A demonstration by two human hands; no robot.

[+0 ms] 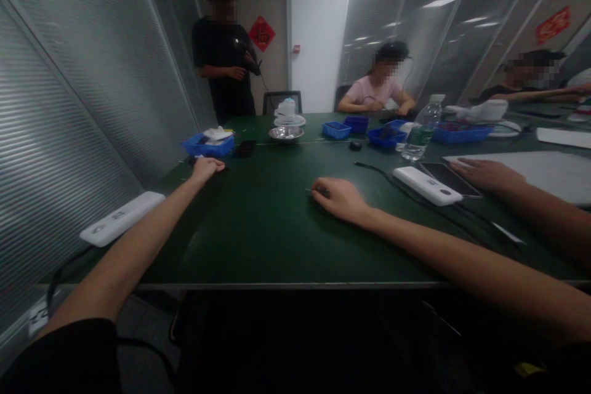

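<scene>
My left hand (205,172) is stretched far across the green table (258,228), just in front of a blue basket (210,144). Its fingers are curled in; a small dark shape shows beside the knuckles, and what they hold, if anything, cannot be made out. Low over the middle of the table, my right hand (339,197) is closed, thumb side up. From its fingers a thin metal tip (308,190) pokes out to the left; the rest of that slim tool is hidden in the grip.
Power banks lie at left (122,218) and right (427,186), with cables. Another person's hand (489,175) rests near a phone (450,180). A metal bowl (286,134), a water bottle (422,129) and several blue baskets (336,130) stand farther back. Several people are around the table.
</scene>
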